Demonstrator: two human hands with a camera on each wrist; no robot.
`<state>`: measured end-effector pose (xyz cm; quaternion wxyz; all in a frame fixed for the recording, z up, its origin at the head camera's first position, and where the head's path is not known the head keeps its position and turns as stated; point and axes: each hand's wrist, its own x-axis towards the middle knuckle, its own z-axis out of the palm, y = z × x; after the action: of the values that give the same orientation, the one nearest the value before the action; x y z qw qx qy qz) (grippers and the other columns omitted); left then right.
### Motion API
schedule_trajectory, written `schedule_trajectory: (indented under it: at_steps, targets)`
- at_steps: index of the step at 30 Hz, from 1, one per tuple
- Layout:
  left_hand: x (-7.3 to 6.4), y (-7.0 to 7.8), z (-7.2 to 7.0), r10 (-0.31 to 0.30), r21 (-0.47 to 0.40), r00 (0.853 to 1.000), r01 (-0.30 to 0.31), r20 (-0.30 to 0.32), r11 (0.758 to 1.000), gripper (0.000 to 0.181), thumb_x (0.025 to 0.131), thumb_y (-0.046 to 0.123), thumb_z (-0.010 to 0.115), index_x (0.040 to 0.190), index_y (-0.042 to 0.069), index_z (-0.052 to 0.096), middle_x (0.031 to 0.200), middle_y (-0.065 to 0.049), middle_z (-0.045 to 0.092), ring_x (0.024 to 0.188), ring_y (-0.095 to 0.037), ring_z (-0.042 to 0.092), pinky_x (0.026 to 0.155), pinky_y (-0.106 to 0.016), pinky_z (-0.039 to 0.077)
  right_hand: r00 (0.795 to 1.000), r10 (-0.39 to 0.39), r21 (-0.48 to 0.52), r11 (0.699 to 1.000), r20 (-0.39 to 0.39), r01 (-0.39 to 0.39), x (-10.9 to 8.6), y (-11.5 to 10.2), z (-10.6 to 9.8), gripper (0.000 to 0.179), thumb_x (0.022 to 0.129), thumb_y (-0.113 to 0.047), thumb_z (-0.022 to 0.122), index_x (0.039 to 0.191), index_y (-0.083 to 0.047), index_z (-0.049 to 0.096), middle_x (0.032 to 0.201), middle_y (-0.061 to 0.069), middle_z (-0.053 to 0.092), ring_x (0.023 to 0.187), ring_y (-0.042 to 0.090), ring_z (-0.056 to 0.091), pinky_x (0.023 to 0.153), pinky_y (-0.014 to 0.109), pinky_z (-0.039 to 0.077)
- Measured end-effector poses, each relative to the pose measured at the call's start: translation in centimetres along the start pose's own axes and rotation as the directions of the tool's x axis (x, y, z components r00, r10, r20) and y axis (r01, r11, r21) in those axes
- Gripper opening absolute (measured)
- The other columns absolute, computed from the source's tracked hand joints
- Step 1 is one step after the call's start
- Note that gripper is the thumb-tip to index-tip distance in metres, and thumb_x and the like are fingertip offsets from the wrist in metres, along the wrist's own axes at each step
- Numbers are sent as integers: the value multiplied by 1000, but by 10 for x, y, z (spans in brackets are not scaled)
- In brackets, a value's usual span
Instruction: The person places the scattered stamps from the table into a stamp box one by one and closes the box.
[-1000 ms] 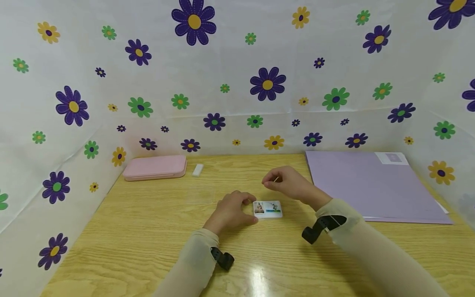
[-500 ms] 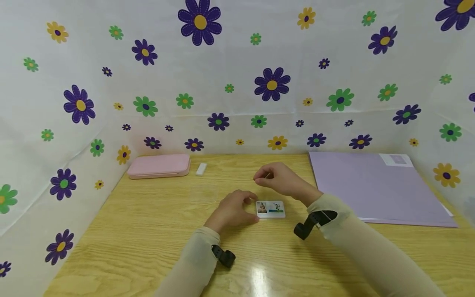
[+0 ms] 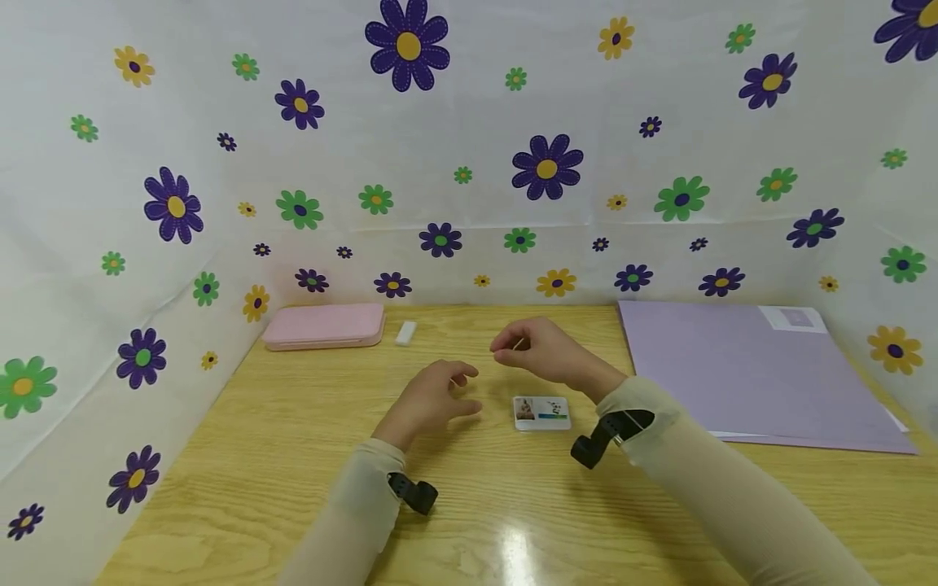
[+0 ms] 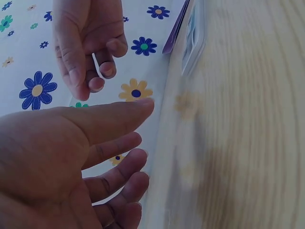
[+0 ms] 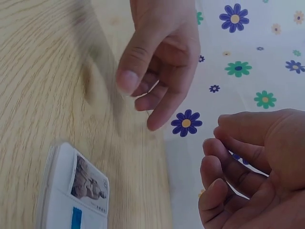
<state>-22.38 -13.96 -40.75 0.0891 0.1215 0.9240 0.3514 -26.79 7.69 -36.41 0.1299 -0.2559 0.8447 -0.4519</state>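
Observation:
A small flat white card point(image 3: 541, 413) with a statue picture and a panda picture lies on the table; in the right wrist view it has a clear, rounded border. My left hand point(image 3: 432, 399) hovers to its left, fingers and thumb spread apart and off the card. Above and behind the card is my right hand point(image 3: 538, 350), its thumb and fingertips brought close together. In the right wrist view the right fingers point(image 5: 217, 164) are bent toward the thumb. I cannot tell whether something very thin sits between those fingertips.
At the back left lie a pink case point(image 3: 325, 325) and a small white block point(image 3: 406, 333). A large lilac folder point(image 3: 740, 374) with papers under it covers the right side. Flower-patterned white cloth point(image 3: 469, 122) walls in the wooden table point(image 3: 242, 456).
My left hand has moved off the card's left end, back to the left, and its fingers have opened. My right hand has drifted left over the table. The card stays on the table.

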Motion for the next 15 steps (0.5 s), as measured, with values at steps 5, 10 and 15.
schedule_trajectory:
  at_steps: [5, 10, 15]
  targets:
    - [-2, -9, -13, 3, 12, 999, -3, -32, 1000, 46, 88, 23, 76, 130, 10, 62, 117, -9, 61, 109, -28, 55, 92, -46, 46, 1000, -13, 16, 1000, 11, 12, 6, 0, 7, 15, 96, -13, 66, 109, -7, 71, 100, 5, 66, 91, 31, 63, 79, 42, 53]
    - [-5, -17, -26, -13, 31, 998, 14, -62, 999, 45, 89, 22, 76, 130, 10, 62, 120, -11, 61, 112, -29, 55, 94, -47, 46, 999, -29, 43, 999, 16, 28, 11, -3, 14, 17, 95, -11, 67, 110, -5, 69, 100, 7, 66, 87, 23, 62, 81, 48, 52]
    - [-7, -28, -38, -37, 53, 995, 42, -90, 998, 46, 89, 22, 75, 131, 10, 62, 122, -12, 61, 116, -30, 55, 96, -49, 45, 999, -41, 67, 997, 18, 39, 19, -4, 24, 24, 93, -11, 70, 115, -1, 67, 101, 9, 65, 88, 24, 63, 78, 36, 53]
